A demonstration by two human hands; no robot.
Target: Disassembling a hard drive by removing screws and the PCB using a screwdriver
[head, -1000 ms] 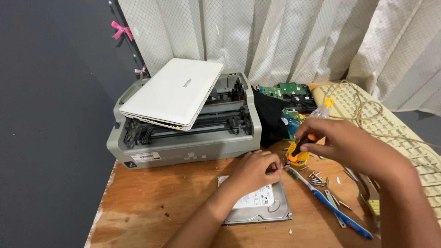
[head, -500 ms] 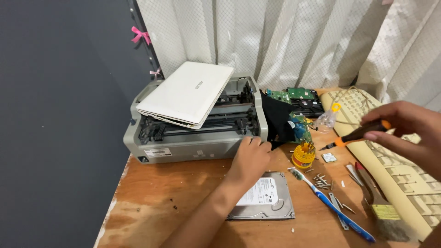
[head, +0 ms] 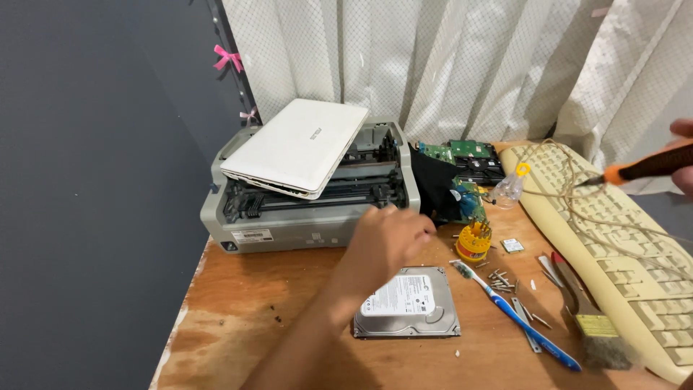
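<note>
From left: my left hand [head: 386,242], loosely curled and holding nothing, hovers above the hard drive [head: 408,303] lying flat on the counter [head: 253,303]. I judge it dense, rigid, shock-sensitive; grasp by its side edges. My right hand [head: 684,155] grips an orange-handled screwdriver [head: 642,167].

Home electronics repair corner, improvised rather than professional. Indicated by: scuffed plywood worktop [head: 238,303] pushed against a dark wall and white curtains [head: 433,65]; opened grey printer [head: 303,202] carrying a white laptop [head: 296,144]; bare hard drive [head: 408,303], green circuit boards [head: 469,152], loose screws [head: 498,278], old beige keyboard [head: 613,238].
</note>
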